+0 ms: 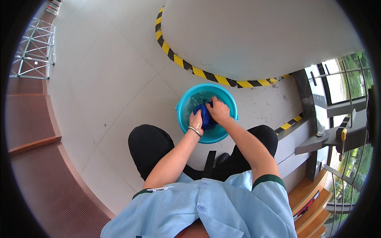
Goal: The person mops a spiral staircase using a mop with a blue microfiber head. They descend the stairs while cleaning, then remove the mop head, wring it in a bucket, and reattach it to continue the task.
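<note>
A turquoise plastic bucket with water in it stands on the floor before my knees. Inside it, a wet blue cloth is bunched between my two hands. My left hand, with a silver bangle at the wrist, grips the cloth's left side, thumb on top. Across from it, my right hand bends over the cloth's upper right side, its fingers curled on the fabric. The cloth's lower part is dark and seems to lie in the water. Several fingertips are hidden by the cloth.
Beyond the bucket rises a wide pale column, its base edged with yellow-black hazard tape. Windows with metal bars and wooden steps are at right. Brown textured panels and a metal truss line the left.
</note>
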Available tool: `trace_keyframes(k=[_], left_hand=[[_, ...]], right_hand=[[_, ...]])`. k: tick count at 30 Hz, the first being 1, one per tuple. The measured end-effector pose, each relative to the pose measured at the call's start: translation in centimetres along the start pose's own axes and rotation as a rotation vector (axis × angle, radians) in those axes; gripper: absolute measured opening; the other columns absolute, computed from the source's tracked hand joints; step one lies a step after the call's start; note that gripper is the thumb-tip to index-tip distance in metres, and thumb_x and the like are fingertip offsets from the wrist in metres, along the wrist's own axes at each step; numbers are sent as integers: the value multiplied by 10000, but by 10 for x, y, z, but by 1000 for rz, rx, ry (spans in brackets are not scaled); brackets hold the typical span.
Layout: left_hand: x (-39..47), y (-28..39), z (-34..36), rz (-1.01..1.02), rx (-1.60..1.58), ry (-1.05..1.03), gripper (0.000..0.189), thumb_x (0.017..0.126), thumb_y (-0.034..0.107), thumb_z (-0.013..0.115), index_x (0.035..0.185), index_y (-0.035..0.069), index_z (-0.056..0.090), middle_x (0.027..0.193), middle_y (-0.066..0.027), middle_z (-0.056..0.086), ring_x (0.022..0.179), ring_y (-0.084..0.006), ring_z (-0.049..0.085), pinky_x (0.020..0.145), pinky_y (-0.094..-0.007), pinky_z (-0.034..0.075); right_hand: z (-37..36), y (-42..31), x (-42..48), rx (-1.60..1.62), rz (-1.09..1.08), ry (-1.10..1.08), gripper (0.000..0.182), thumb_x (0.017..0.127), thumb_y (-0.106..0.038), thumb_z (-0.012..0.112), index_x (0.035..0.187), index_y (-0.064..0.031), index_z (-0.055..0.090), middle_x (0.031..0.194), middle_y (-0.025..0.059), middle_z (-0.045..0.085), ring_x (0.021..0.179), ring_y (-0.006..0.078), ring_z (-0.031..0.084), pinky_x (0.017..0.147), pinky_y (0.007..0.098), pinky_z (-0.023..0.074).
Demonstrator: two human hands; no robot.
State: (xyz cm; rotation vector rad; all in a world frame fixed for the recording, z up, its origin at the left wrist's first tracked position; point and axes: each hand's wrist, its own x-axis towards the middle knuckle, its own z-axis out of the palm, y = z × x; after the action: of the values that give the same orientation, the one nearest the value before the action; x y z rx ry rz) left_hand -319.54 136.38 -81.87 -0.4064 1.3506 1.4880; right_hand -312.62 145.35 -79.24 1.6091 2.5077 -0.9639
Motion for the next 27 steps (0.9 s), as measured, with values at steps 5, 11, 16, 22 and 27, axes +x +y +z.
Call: trace_keyframes(k=[5,11,16,22,27], left_hand=[[-7,23,-2,54,71,37,403,823,267,587,1170,94,476,1082,-89,558,961,-225,562,784,-391,477],[23,11,-29,160,101,-28,579,819,255,606,1324,121,357,1191,-110,487,1098,-258,497,873,-457,431],[4,17,-15,56,128,17,702,820,334,600,1408,181,247,1346,-127,391,1232,-313,370,980,-532,272],[22,14,-31,-243,19,-57,591,862,572,427,1297,171,431,1287,-83,491,1222,-271,434,977,-513,334],[2,22,-15,-207,-278,-257,620,908,594,308,1244,104,486,1227,-119,518,1112,-279,505,937,-431,438]], right_hand=[[10,17,14,483,-166,-290,455,717,-59,558,1170,-92,537,977,122,606,880,238,589,792,342,478],[21,22,23,110,-201,-720,790,625,-366,725,1308,-69,460,1248,200,538,1138,343,522,973,382,410],[27,17,12,-144,55,-589,658,682,-298,697,1267,-77,491,1206,190,566,1111,343,541,948,420,430],[37,2,9,391,42,-199,300,743,-146,608,1033,-79,639,1051,185,630,995,346,592,881,406,467],[-39,-60,-54,400,-50,-334,188,755,-250,635,860,-96,652,846,115,665,793,279,640,750,367,498]])
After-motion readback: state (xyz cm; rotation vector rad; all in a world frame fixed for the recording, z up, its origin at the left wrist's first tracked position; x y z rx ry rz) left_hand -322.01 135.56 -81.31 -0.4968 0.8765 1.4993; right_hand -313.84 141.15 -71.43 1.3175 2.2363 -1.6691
